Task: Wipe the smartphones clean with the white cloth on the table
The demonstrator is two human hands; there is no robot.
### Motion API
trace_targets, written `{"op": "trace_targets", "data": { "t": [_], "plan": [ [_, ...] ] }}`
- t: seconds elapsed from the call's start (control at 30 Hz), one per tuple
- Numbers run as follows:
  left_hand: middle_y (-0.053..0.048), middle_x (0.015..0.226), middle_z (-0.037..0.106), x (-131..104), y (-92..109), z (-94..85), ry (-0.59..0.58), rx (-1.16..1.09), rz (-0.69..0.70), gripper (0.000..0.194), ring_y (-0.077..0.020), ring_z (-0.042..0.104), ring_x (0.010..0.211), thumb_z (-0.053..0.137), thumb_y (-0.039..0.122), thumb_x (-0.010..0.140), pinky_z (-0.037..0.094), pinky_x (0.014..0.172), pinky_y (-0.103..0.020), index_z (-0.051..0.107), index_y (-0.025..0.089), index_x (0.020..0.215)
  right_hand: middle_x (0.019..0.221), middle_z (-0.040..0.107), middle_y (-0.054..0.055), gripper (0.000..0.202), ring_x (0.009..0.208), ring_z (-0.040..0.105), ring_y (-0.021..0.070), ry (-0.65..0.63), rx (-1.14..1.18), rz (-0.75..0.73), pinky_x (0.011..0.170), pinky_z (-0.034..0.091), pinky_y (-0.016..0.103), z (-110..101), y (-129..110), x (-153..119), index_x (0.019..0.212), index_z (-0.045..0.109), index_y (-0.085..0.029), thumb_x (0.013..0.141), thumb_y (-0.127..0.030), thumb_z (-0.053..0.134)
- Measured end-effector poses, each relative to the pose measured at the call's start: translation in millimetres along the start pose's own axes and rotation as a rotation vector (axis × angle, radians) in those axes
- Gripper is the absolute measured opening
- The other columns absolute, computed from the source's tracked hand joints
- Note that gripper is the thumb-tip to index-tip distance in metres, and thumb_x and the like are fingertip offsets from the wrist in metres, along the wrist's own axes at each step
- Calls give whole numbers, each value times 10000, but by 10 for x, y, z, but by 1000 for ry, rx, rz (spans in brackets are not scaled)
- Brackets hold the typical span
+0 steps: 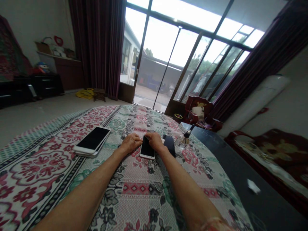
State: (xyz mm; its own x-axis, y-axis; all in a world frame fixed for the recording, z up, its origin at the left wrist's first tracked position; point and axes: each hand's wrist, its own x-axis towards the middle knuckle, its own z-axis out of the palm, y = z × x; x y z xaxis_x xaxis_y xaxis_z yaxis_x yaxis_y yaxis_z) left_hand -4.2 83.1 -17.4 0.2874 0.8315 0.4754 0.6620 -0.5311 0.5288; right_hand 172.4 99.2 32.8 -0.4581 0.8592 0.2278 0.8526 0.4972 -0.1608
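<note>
A white-edged smartphone (147, 150) with a dark screen lies face up on the patterned cloth. My right hand (155, 140) is closed around its upper right part, the thumb over the top of the screen. On the other side, my left hand (130, 143) has its fingers drawn together, their tips by the phone's upper left edge; what they hold, if anything, is hidden. Just right of my right hand sits a dark box-like thing (169, 145), partly covered by the wrist. To the left lies a stack of white tablets (93, 140), the top one with a black screen.
A floral tablecloth (139, 179) covers the table. A clear glass-like object (183, 141) with a dark upright part stands at the right. Beyond are a dark surface (216, 154) with a white scrap (253, 186), a carved wooden chair (198, 110) and a glass door (156, 67).
</note>
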Motion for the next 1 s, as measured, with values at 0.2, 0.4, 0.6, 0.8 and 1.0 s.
{"op": "trace_targets", "data": {
  "t": [0.2,0.4,0.6,0.8,1.0],
  "plan": [
    [-5,847,713,-13,-11,0,3,17,8,172,-164,621,810,609,242,791,457,773,-246,779,258,819,1075,692,30,383,984,574,177,18,63,-103,888,372,273,75,-20,-70,974,707,-242,806,-15,449],
    [-20,880,714,-23,-9,-21,-2,-13,8,165,-170,627,817,621,278,779,463,757,-253,779,244,811,1179,666,27,349,949,588,181,77,135,-166,879,405,290,25,-128,-487,1069,694,-234,857,-67,472],
    [-19,866,710,-22,14,-51,-24,-46,-15,149,-168,634,801,644,298,751,474,736,-239,779,242,780,1136,684,26,335,916,594,174,70,148,-196,864,405,286,-29,-155,-599,1046,701,-238,862,-75,474],
    [-24,856,711,-22,28,-72,-26,-75,13,126,-173,637,819,656,219,738,465,776,-248,776,224,776,975,715,24,335,888,600,163,-7,112,-146,818,393,240,-3,-40,-179,925,724,-238,824,-52,464],
    [-10,848,705,-22,34,-73,-41,-75,-42,106,-160,634,820,662,225,738,458,780,-234,766,213,757,869,699,27,308,818,573,163,-50,30,-19,740,379,227,18,-32,89,881,715,-221,800,-58,467]
  ]
}}
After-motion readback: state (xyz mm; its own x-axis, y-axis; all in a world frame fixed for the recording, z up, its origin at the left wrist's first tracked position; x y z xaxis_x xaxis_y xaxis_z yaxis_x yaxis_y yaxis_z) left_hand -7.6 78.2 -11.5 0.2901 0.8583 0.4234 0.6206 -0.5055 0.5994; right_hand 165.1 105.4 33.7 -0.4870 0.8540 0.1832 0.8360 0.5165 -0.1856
